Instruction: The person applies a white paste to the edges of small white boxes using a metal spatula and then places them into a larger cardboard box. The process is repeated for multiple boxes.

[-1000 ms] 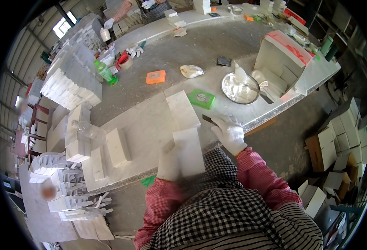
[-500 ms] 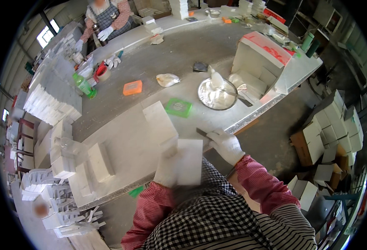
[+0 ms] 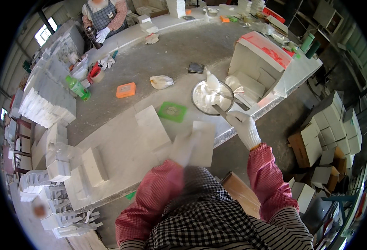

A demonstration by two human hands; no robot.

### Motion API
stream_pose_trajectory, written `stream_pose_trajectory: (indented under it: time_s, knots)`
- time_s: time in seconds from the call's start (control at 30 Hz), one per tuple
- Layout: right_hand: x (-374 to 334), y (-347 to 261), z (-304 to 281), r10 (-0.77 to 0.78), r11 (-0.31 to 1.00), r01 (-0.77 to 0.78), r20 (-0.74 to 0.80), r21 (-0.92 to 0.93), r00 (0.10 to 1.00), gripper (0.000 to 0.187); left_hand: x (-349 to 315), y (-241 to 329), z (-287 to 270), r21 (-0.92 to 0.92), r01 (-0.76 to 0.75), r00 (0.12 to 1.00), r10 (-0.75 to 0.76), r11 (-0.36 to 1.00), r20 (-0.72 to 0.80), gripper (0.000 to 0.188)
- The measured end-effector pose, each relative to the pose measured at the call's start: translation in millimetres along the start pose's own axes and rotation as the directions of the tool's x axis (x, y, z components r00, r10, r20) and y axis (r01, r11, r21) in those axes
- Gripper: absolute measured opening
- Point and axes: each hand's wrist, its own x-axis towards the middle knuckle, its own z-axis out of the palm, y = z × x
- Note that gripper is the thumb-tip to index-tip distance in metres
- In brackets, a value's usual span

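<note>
My left hand [image 3: 185,146], in a white glove and smeared by motion, grips a pale flat tile [image 3: 203,143] held up in front of the checked apron. My gloved right hand [image 3: 246,129] is closed round a narrow flat-bladed spatula [image 3: 220,111], its blade pointing to the near rim of a metal bowl [image 3: 193,98]. White paste or powder [image 3: 206,100] fills the bowl. A white cone-shaped thing [image 3: 211,81] stands tilted in it, and a second flat tool [image 3: 241,104] lies across its right edge.
Left of the bowl lie a green block [image 3: 172,111], an orange block [image 3: 126,90] and a white pouch-like thing [image 3: 162,82]. An open carton [image 3: 250,58] stands right. White slabs [image 3: 46,104] and a green bottle [image 3: 78,88] are left. Across the table, a person [image 3: 108,18] holds a dark flask.
My right hand has moved right and away from me with the spatula, toward the bowl. My left hand has carried the tile right and slightly away. The person opposite has shifted their arms.
</note>
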Motion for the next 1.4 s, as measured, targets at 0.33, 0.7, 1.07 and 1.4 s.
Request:
stream_pose_trajectory:
  time_s: [0.33,0.7,1.07,1.4]
  knots:
    - [56.8,29.0,-1.2,-0.009,0.998,0.015,0.117,-0.055,0.993,0.034,30.3,31.7,18.8,-0.351,0.125,0.992,-0.111,0.928,0.059,0.037]
    - [68.0,19.3,-1.8,0.072,0.997,-0.064,0.219,-0.042,0.973,0.032,41.2,38.7,15.2,-0.233,0.157,0.988,-0.155,0.96,0.026,0.037]
    - [63.2,0.3,-6.5,0.132,0.989,-0.142,0.196,0.037,0.972,0.025,40.4,44.5,10.5,-0.176,0.109,0.994,-0.105,0.978,0.029,0.041]
    - [35.9,0.0,-5.4,0.19,0.95,-0.238,0.227,0.204,0.955,0.026,52.0,30.3,4.8,-0.137,0.105,0.993,-0.096,0.985,0.066,0.039]
